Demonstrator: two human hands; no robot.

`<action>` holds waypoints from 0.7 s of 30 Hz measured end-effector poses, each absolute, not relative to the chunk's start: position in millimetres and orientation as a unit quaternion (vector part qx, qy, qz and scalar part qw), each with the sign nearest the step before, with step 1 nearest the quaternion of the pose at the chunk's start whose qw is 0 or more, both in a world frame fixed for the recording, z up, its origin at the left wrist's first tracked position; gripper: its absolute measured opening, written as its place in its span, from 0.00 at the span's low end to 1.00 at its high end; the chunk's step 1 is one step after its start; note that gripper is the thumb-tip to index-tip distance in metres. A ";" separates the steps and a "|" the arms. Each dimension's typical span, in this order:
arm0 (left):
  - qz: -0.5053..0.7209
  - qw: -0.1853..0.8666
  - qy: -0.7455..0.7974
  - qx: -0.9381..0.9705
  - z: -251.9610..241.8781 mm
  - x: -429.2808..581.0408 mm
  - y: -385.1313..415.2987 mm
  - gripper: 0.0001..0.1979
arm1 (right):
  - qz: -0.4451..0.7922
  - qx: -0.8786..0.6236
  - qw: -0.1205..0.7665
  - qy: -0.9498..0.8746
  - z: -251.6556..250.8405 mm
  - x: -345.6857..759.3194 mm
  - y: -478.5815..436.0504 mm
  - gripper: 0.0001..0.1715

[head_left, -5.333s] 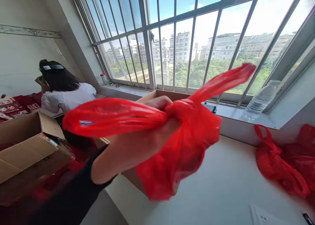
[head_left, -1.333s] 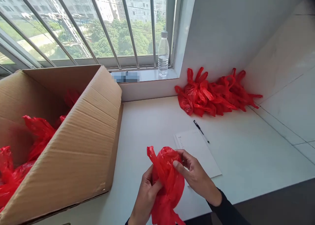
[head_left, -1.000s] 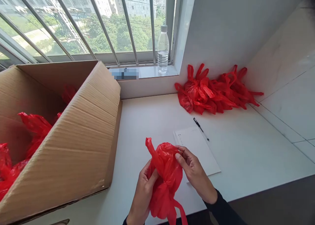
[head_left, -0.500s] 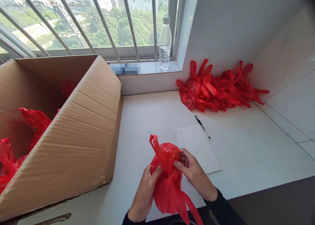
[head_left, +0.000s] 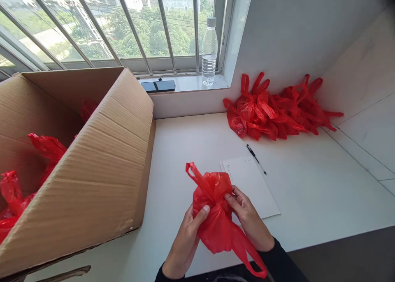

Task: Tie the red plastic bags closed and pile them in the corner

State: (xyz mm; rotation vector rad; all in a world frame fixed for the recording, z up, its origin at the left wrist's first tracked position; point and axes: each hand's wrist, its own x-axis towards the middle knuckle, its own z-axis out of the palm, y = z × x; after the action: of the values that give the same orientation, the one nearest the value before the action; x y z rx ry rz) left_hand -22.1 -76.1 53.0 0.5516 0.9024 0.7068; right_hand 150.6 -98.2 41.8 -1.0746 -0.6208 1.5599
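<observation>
A knotted red plastic bag [head_left: 216, 220] is held above the white table near its front edge. My left hand [head_left: 188, 236] grips its left side, with the thumb lying on the plastic. On the other side, my right hand [head_left: 247, 216] pinches the bag close to the knot. One handle loop sticks up at the upper left, and another hangs toward the lower right. Whatever the bag contains is hidden. Behind my right hand lies a white notepad [head_left: 256, 187] with small writing on it, and a black-capped pen [head_left: 253, 153] rests beside its upper right corner.
A large open cardboard box [head_left: 101, 171] with red bags [head_left: 49, 148] inside stands at the left. Several tied red bags [head_left: 277, 111] are heaped against the wall at the back right. A water bottle [head_left: 209, 54] and a phone [head_left: 158, 86] are on the windowsill.
The held bag has turned and risen slightly, its lower handle swinging out to the right. Both hands have shifted a little to the right with it. The phone now shows clearly.
</observation>
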 end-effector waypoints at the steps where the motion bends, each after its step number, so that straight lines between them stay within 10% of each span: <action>1: 0.319 0.807 0.412 0.277 53.8 -23.4 -76.7 0.21 | 0.669 -0.446 0.547 -0.233 40.2 151.5 -98.1 0.18; 21: 0.305 0.720 0.449 0.432 44.0 -23.6 -73.2 0.18 | 0.738 -0.366 0.562 -0.078 36.4 139.2 -105.1 0.19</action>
State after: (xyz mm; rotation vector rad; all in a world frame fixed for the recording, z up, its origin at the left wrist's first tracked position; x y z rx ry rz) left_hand -23.6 -73.2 44.0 0.9546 0.9921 0.6742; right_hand 139.2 -105.1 36.4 -0.8610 -0.1844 1.7377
